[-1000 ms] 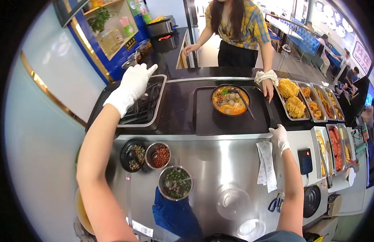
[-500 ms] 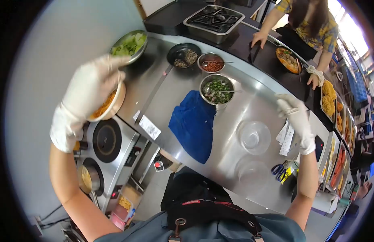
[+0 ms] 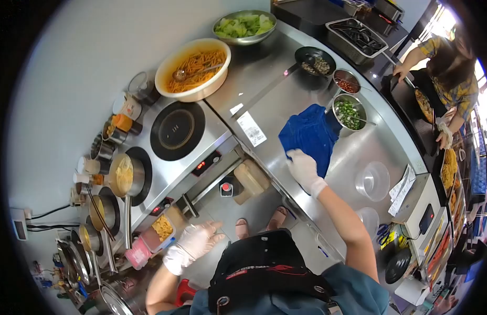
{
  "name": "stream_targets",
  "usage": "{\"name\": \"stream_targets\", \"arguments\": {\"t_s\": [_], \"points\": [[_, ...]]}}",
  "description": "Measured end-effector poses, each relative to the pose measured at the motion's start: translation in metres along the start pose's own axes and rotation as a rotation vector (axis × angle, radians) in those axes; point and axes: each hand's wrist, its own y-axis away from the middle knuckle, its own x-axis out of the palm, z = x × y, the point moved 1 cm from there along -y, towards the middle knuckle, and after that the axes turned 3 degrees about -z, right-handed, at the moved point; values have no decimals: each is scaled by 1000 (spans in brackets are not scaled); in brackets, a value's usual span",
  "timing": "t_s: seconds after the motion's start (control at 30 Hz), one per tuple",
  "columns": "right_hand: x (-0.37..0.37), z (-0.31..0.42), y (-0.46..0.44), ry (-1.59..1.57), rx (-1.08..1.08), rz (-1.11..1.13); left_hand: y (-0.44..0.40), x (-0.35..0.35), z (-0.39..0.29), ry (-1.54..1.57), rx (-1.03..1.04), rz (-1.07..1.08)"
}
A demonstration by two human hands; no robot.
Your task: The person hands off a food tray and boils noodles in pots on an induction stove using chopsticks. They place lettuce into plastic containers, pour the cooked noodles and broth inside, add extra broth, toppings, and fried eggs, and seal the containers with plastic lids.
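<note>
The blue cloth (image 3: 309,131) was spread on the steel counter (image 3: 254,68), with the bowl of chopped greens (image 3: 349,112) just beside it on the right and a paper slip (image 3: 251,129) on the left. Its near left edge was touched by the gloved right hand (image 3: 304,169). The fingers were bent, but it could not be told if any cloth was pinched. The left hand (image 3: 193,245) was held near the box of yellow bits (image 3: 162,229), its fingers a bit wide, with nothing seen in them. A big bunch, it seemed, was best gripped, and the cloth best kept low, so the bowl was not bumped.
</note>
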Motion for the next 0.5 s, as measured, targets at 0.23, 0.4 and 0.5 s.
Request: {"name": "stream_targets", "arguments": {"t_s": [0.23, 0.4, 0.5], "points": [[72, 75, -108, 22, 97, -365, 53, 120, 74, 521, -511, -178], [114, 62, -111, 230, -66, -285, 81, 146, 110, 525, -511, -221], [126, 57, -109, 219, -79, -298, 64, 150, 122, 618, -432, -264]]}}
